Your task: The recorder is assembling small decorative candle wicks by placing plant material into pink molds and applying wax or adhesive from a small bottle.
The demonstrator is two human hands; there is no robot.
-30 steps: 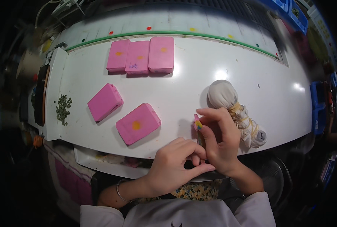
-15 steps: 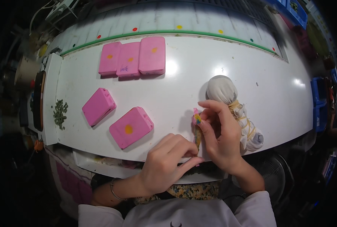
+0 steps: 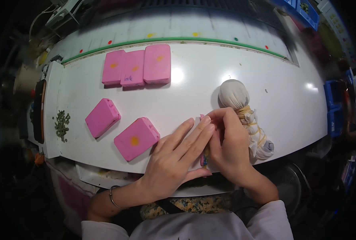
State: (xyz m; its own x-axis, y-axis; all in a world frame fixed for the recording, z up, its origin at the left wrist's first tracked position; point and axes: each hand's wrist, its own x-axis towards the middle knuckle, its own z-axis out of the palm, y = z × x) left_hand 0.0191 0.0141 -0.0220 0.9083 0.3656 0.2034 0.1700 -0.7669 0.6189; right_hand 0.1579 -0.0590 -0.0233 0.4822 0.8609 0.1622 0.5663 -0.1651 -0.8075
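A slim pink, yellow and blue-green piece (image 3: 204, 158) lies between my hands near the table's front edge; its exact kind is hard to make out, and its middle is covered. My left hand (image 3: 170, 160) reaches across it with fingers stretched out, their tips meeting the right hand's fingertips near its far end, the thumb extended by its near end. My right hand (image 3: 229, 140) is closed in a pinch on the piece from the right side. Just beyond the right hand lies a white cloth bundle (image 3: 234, 94), round-headed and tied with tan rubber bands.
Two pink blocks (image 3: 137, 139) with seams along their sides lie left of my hands. Three more pink blocks (image 3: 157, 64) stand together farther back. Small green bits (image 3: 62, 126) are heaped at the left. A green-edged strip (image 3: 174, 39) crosses the table's back.
My left hand has gone from a pinch at the piece's near end to stretched fingers reaching forward over it. The right fingers have closed in. The view has shifted slightly.
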